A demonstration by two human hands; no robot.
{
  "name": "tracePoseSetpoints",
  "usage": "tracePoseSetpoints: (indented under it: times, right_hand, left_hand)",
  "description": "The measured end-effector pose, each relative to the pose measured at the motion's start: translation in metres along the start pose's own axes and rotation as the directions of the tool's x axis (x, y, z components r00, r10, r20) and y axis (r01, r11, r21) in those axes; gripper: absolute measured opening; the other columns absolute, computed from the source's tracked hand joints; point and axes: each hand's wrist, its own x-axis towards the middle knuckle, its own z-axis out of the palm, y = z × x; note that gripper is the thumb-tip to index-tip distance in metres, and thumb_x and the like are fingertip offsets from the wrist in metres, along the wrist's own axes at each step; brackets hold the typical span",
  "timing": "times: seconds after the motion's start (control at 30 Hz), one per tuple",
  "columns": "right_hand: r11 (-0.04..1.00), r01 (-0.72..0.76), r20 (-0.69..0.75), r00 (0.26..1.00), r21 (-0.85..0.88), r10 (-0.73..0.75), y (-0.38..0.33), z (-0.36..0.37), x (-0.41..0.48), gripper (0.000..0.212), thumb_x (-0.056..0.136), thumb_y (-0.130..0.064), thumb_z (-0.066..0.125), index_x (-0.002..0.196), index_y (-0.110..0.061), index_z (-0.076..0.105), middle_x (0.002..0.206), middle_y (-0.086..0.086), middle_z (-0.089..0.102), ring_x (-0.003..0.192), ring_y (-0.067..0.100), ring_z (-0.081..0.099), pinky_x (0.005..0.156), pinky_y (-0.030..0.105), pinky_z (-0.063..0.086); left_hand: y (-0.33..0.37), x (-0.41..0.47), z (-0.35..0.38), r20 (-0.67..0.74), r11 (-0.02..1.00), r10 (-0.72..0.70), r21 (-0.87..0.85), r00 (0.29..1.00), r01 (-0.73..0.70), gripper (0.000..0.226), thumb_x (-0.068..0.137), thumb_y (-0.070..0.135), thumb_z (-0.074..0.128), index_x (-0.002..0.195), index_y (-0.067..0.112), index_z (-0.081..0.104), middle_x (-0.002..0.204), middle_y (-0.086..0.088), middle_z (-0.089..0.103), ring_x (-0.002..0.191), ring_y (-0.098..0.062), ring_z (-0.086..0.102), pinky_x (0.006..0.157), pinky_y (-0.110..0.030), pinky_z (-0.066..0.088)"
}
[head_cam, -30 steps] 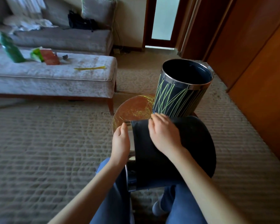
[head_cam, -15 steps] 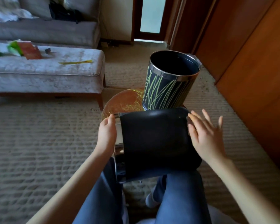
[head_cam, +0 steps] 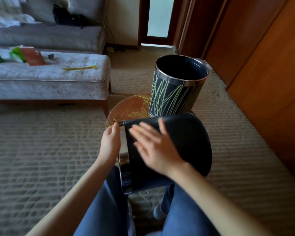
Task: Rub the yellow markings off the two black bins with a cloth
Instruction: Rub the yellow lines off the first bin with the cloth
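The left grip holds the lying bin by its chrome rim, probably to steady it on the lap. The right grip, blurred, spreads wide on its wall, with no cloth to see. Just behind stands the yellow-streaked bin.

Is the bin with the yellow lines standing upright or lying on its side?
Upright: the marked bin stands on its base, open mouth facing up. The other bin lies sideways.
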Motion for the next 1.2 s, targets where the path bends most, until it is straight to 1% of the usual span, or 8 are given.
tracePoseSetpoints:
  times: [0.13,0.3,0.5,0.63,0.83,1.0,1.1,1.2]
  right_hand:
    - [0.911,-0.373,-0.099,0.928,-0.178,0.36,0.097,-0.037,-0.029,0.043,0.099,-0.04,0.04,0.126,-0.02,0.067,0.134,0.004,0.062,0.134,0.031,0.048,0.106,0.07,0.028]
    - [0.93,-0.356,-0.169,0.926,-0.094,0.337,0.111,-0.054,-0.077,0.048,0.102,-0.036,0.04,0.139,-0.01,0.056,0.142,0.012,0.054,0.138,0.033,0.043,0.112,0.052,0.037]
    - [0.931,-0.329,-0.239,0.928,-0.16,0.286,0.1,-0.039,-0.088,0.047,0.104,-0.03,0.039,0.139,-0.002,0.053,0.144,0.014,0.052,0.14,0.033,0.04,0.118,0.047,0.03]
    - [0.905,-0.372,-0.216,0.919,-0.206,0.329,0.112,-0.028,-0.066,0.049,0.105,-0.032,0.032,0.137,-0.004,0.055,0.145,0.013,0.052,0.141,0.034,0.039,0.118,0.045,0.021]
    - [0.827,-0.521,-0.292,0.841,-0.212,0.455,0.116,-0.007,-0.011,0.044,0.101,-0.025,0.035,0.12,0.002,0.065,0.123,0.019,0.066,0.122,0.038,0.057,0.11,0.057,0.033]
    - [0.945,-0.328,-0.199,0.927,-0.016,0.319,0.035,0.025,0.052,0.039,0.093,-0.021,0.039,0.11,-0.001,0.068,0.107,0.015,0.07,0.105,0.036,0.062,0.109,0.053,0.039]
    - [0.984,-0.167,-0.147,0.974,0.062,0.175,-0.015,0.047,0.061,0.042,0.094,-0.022,0.038,0.118,-0.002,0.066,0.12,0.014,0.068,0.12,0.032,0.057,0.116,0.052,0.029]
    - [0.998,-0.06,-0.151,0.987,0.014,0.061,-0.023,0.056,0.033,0.043,0.098,-0.018,0.041,0.134,-0.002,0.058,0.139,0.013,0.058,0.136,0.03,0.047,0.119,0.059,0.02]
  left_hand:
    - [-0.001,0.004,0.001,0.022,0.997,-0.07,0.023,0.997,0.07,0.032,0.106,0.032,0.036,0.096,0.01,0.058,0.081,-0.008,0.05,0.076,-0.019,0.047,0.066,-0.033,0.039]
    - [0.013,0.037,0.006,0.081,0.928,-0.353,-0.099,0.932,0.359,0.031,0.103,0.029,0.05,0.115,0.005,0.064,0.079,-0.008,0.061,0.069,-0.02,0.058,0.058,-0.025,0.048]
    - [0.014,0.044,0.007,0.074,0.999,-0.043,0.02,0.996,0.041,0.042,0.101,0.04,0.053,0.076,0.01,0.065,0.058,-0.001,0.046,0.053,-0.013,0.041,0.054,-0.027,0.035]
    - [-0.003,0.031,0.0,0.064,0.967,0.211,0.129,0.975,-0.218,0.049,0.105,0.034,0.045,0.082,-0.008,0.054,0.072,-0.01,0.05,0.065,-0.017,0.045,0.063,-0.035,0.039]
    - [-0.029,-0.003,0.007,-0.019,0.964,0.257,0.083,0.966,-0.254,0.03,0.108,0.028,0.039,0.082,0.026,0.052,0.073,0.008,0.052,0.063,-0.001,0.049,0.067,-0.026,0.042]
    - [-0.036,-0.008,0.009,-0.006,0.972,0.216,-0.089,0.976,-0.216,0.028,0.104,0.042,0.037,0.084,0.039,0.057,0.069,0.012,0.051,0.063,-0.009,0.044,0.062,-0.033,0.04]
    - [-0.027,-0.001,0.006,0.055,0.977,0.137,-0.172,0.989,-0.126,0.024,0.109,0.031,0.039,0.109,0.022,0.06,0.1,0.003,0.065,0.093,-0.013,0.06,0.091,-0.037,0.049]
    - [-0.018,0.007,-0.001,0.144,0.972,0.124,-0.217,0.982,-0.091,0.025,0.108,0.025,0.041,0.103,0.021,0.065,0.095,0.003,0.069,0.093,-0.01,0.064,0.089,-0.032,0.049]
